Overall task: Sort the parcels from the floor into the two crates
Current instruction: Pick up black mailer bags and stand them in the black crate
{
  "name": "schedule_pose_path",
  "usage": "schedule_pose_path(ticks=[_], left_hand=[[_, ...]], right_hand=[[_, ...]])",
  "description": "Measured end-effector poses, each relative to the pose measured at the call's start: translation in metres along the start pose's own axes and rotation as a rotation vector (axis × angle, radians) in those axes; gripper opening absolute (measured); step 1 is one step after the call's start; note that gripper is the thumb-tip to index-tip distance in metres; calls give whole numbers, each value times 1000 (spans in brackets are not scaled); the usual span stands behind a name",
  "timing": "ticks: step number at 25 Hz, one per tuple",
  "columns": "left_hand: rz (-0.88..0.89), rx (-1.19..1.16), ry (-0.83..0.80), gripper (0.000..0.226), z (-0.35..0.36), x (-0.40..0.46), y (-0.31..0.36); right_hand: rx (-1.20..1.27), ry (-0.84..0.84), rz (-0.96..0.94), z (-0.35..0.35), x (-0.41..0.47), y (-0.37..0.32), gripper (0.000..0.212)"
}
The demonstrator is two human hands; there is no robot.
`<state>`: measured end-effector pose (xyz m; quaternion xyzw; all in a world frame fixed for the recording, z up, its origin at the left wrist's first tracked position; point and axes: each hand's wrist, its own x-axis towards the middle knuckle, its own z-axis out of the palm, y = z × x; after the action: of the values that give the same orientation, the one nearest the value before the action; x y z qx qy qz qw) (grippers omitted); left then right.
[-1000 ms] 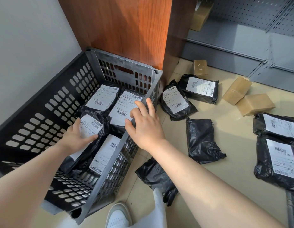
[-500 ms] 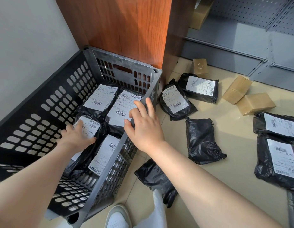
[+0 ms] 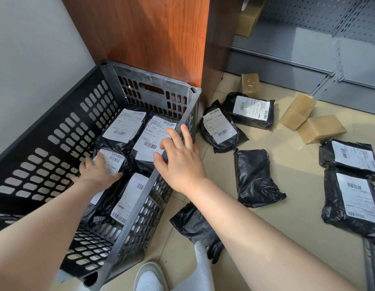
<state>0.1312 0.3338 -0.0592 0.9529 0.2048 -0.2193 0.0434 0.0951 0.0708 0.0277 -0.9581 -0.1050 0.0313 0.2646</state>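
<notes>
Four black labelled parcels lie in the grey crate (image 3: 56,131) at the frame's left. The left hand (image 3: 98,172) presses one parcel (image 3: 113,162), fingers spread; the right hand (image 3: 180,158) hovers, fingers spread. Six black bags and four cardboard boxes lie on the beige tiled floor (image 3: 287,223) at right.

Both forearms bare, no sleeves/watch; white sneaker (image 3: 150,277) w/ grey trim, white trouser leg (image 3: 201,267) at btm.

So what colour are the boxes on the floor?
Plain tan cardboard boxes, clearest in the head view, upper right.
</notes>
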Motion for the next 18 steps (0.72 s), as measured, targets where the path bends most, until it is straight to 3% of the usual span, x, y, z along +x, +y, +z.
schedule_pose_path(ticks=[4,7,12,18], left_hand=[[73,-17,108,98,-15,-12,7],[145,-169,245,84,-45,-21,26],[437,-415,482,60,-94,-59,90],[777,-411,539,45,-113,-114,173]], right_hand=[[15,-114,-18,-15,-1,4,56],[76,-131,-16,-29,-4,5,58],[127,-93,109,-55,-23,28,59],[109,32,331,-107,-31,89,56]])
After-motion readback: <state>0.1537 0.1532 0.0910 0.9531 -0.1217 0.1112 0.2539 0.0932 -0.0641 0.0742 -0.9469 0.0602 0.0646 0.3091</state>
